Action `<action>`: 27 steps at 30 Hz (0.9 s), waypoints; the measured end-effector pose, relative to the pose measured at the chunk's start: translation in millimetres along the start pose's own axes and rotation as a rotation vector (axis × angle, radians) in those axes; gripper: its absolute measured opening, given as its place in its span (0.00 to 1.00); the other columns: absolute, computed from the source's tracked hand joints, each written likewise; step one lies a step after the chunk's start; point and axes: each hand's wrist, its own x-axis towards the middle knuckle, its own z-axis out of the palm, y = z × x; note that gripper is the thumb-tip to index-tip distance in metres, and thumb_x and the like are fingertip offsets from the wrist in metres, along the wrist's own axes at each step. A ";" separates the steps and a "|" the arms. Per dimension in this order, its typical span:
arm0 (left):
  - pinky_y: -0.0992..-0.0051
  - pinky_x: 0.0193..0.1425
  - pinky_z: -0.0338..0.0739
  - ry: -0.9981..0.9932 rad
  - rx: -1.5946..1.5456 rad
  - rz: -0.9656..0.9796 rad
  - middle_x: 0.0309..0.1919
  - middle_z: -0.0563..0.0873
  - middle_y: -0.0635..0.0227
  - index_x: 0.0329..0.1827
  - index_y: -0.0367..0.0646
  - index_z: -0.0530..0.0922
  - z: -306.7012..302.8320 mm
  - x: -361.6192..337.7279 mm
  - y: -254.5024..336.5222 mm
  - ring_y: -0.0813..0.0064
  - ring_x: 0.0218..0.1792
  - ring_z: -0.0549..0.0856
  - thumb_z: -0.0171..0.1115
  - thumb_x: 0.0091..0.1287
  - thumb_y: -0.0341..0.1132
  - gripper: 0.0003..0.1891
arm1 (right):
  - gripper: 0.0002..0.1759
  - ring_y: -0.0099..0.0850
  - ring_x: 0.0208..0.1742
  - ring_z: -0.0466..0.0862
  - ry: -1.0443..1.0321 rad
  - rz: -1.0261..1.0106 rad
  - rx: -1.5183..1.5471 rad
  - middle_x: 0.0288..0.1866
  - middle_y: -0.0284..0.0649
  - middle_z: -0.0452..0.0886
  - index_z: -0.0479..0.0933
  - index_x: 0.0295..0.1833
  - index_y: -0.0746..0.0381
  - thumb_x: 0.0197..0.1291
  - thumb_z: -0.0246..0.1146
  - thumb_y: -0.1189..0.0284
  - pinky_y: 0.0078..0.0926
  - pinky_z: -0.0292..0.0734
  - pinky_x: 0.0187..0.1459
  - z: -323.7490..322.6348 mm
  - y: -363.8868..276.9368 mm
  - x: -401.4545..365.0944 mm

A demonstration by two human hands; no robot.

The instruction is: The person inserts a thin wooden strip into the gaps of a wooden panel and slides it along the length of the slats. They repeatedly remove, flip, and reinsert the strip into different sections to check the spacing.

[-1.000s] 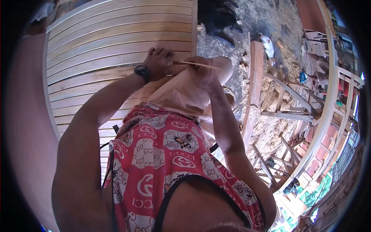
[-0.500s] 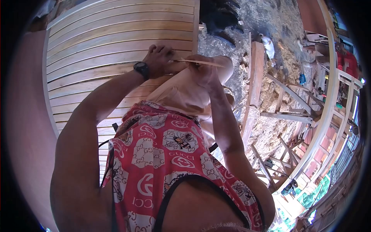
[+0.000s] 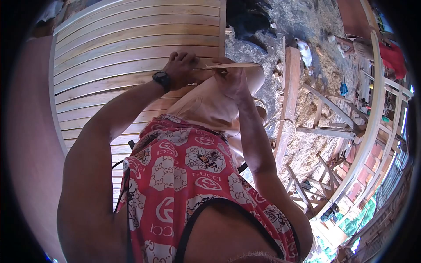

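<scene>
A thin, pale wooden strip (image 3: 239, 65) lies crosswise over my raised knee, its pointed end toward my left hand. My right hand (image 3: 232, 81) is closed on the strip from below, thumb and fingers pinching it near the middle. My left hand (image 3: 180, 68), with a dark watch (image 3: 161, 79) on the wrist, has its fingers curled just beside the strip's pointed end. What lies inside those fingers is hidden. Beneath both hands are my light trousers (image 3: 201, 105) and a slatted wooden panel (image 3: 131, 39).
A long timber beam (image 3: 289, 83) lies on the shaving-covered ground to the right. A black dog-like animal (image 3: 250, 22) and a small white animal (image 3: 304, 52) are nearby. Wooden trestles (image 3: 329, 131) stand farther right. Another person in red (image 3: 392, 59) is at the far right.
The strip has turned, so more of its flat face shows, and its far end sits higher. My right hand has shifted slightly with it. The person in red has changed posture.
</scene>
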 end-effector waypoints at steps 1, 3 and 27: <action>0.47 0.73 0.64 -0.014 -0.011 -0.016 0.64 0.75 0.62 0.68 0.44 0.80 -0.2 0.1 1.3 0.55 0.69 0.73 0.75 0.60 0.59 0.38 | 0.15 0.38 0.45 0.94 0.002 0.000 -0.001 0.47 0.47 0.92 0.86 0.55 0.65 0.63 0.73 0.79 0.32 0.90 0.42 -0.9 -1.0 0.6; 0.47 0.74 0.63 -0.028 -0.022 -0.029 0.64 0.75 0.62 0.67 0.46 0.79 -0.5 0.8 2.9 0.54 0.69 0.73 0.75 0.61 0.58 0.36 | 0.15 0.37 0.46 0.94 -0.027 0.066 0.032 0.49 0.46 0.92 0.86 0.55 0.64 0.63 0.73 0.79 0.31 0.91 0.43 -2.6 -3.0 0.9; 0.51 0.51 0.86 -0.399 -0.142 -0.316 0.46 0.93 0.55 0.82 0.49 0.67 -5.9 -3.4 24.1 0.50 0.48 0.92 0.63 0.72 0.50 0.36 | 0.13 0.24 0.43 0.90 0.212 0.315 0.330 0.46 0.41 0.91 0.85 0.58 0.70 0.70 0.67 0.82 0.20 0.85 0.45 -19.8 7.8 -3.9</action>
